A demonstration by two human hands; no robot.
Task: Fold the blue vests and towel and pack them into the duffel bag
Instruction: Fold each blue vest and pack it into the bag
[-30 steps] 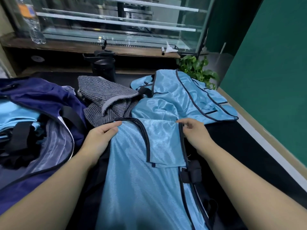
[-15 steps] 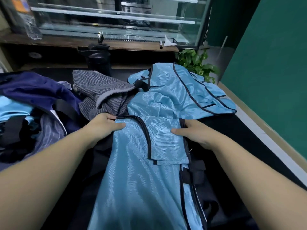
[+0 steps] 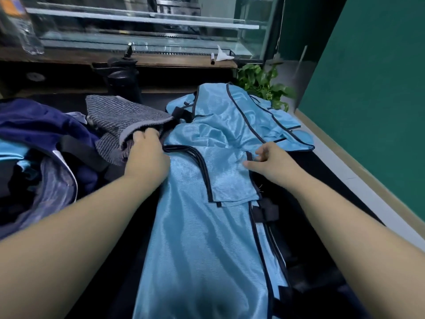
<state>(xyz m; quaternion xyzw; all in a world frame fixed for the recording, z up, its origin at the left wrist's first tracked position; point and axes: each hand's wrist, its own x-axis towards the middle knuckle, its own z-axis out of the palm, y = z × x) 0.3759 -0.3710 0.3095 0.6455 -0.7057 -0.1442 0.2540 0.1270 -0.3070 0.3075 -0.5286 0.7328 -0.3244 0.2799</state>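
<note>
Satin-blue vest [image 3: 202,238] lies lengthwise down the table from six o'clock, top flap doubled back, judged mid-fold; left hand [image 3: 147,157] rests at its ten o'clock corner, fingertips curled at the grey towel's [image 3: 119,118] edge, though a true grip cannot be told; right hand [image 3: 273,164] hovers loosely curled at the one o'clock trim, holding nothing; more vests [image 3: 241,118] wait at twelve; duffel bag [image 3: 41,125] gapes at nine, kept near for packing.

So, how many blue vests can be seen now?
3, perhaps more hidden: one vest flat under both hands, another vest crumpled behind it, and a folded vest inside the duffel bag.
</note>
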